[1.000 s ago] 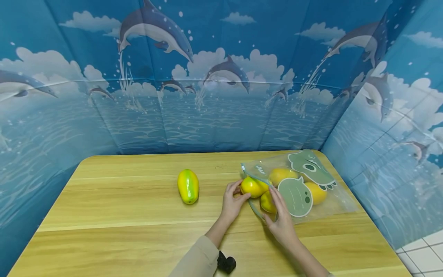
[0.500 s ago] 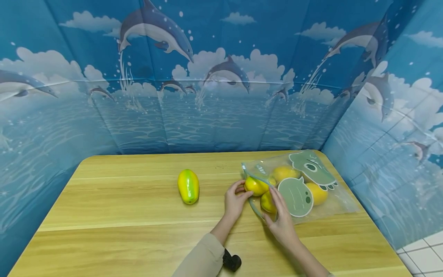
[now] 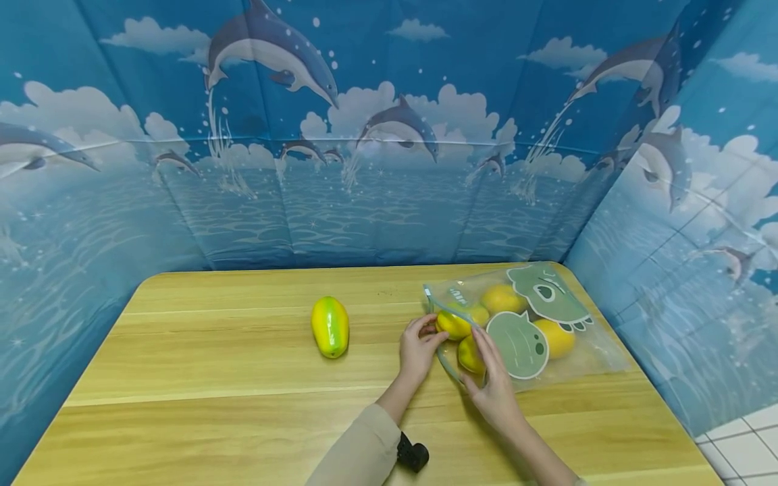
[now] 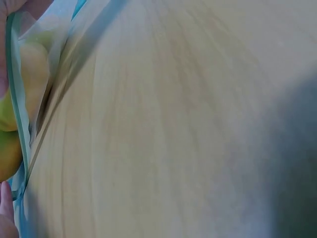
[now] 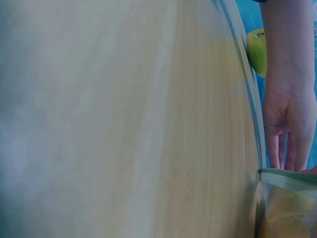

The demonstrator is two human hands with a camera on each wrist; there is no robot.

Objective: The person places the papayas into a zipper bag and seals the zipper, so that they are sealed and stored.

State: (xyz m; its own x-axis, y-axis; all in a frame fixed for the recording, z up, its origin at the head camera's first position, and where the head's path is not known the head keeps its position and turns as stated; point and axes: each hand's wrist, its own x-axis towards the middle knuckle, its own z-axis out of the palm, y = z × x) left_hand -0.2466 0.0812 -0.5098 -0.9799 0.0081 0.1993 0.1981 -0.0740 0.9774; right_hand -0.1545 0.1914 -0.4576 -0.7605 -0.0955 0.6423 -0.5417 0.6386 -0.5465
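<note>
A clear zip bag (image 3: 577, 358) with green cartoon-animal prints lies at the right of the table, its mouth facing left. My left hand (image 3: 418, 347) is at the mouth, thumb and fingers round the near end of a yellow fruit (image 3: 452, 325), which sits just inside the rim. My right hand (image 3: 497, 395) grips the bag's mouth edge from the near side, fingers on top and thumb below. Several more yellow fruits are in the bag, one of them a greenish-yellow fruit (image 3: 471, 354) beside the right fingers. In the right wrist view, the left hand (image 5: 291, 119) reaches to the bag's rim.
A single oval yellow-and-green fruit (image 3: 331, 327), papaya-like, lies on the wooden table (image 3: 213, 364) left of the hands. A blue dolphin-print cloth (image 3: 377, 202) hangs behind the table and along its sides. A black wrist camera (image 3: 413, 455) sits below the left sleeve.
My left hand has moved slightly right, and the yellow fruit at its fingers has slid deeper into the bag's mouth. My right hand has stayed on the bag edge.
</note>
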